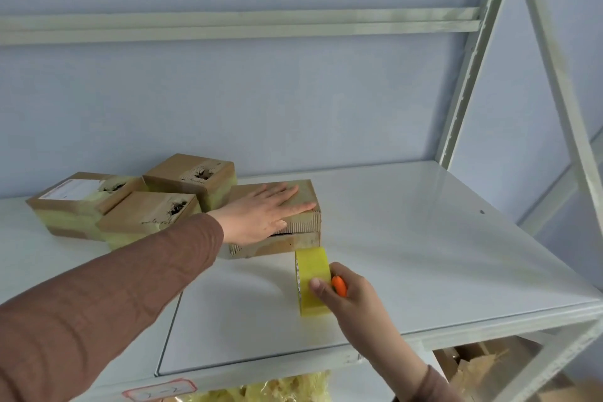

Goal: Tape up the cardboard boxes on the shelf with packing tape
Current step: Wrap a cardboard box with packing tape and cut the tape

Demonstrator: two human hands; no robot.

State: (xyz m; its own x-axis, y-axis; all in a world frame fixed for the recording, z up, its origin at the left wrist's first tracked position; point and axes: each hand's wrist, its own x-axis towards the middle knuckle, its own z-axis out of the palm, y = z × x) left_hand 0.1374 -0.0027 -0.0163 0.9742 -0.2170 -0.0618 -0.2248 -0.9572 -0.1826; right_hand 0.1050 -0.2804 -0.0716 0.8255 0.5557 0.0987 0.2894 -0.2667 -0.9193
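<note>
Pale blue wall and a grey-green metal rack frame your view, and the white shelf (408, 238) in front of you is smooth and glossy, which matters for what follows. Your left hand (264, 212) lies flat, fingers straight, pressing down on the lid of the cardboard box (284, 243) you are working on; the lid sits slightly lifted, a dark gap showing along the near side under torn, corrugated edges. Your right hand (346, 290) grips the roll of yellow packing tape (311, 281) just beside the box's near right corner, thumb across the roll's face, with a small orange tool (339, 285) tucked against it. Whether the tape end is already stuck to the box you cannot tell from here.

Risks, as a judgement: on that slick shelf the box could slide if you pull the tape while easing your palm's pressure. The ragged, fluted edge gives tape a poor bite, so a strip laid over the gap may lift or wrinkle. Thin glossy tape may also fold onto itself if it goes slack.

Three more boxes (146, 206) sit to the left, squat brown cardboard with yellowish tape bands and gouged holes in their tops.
</note>
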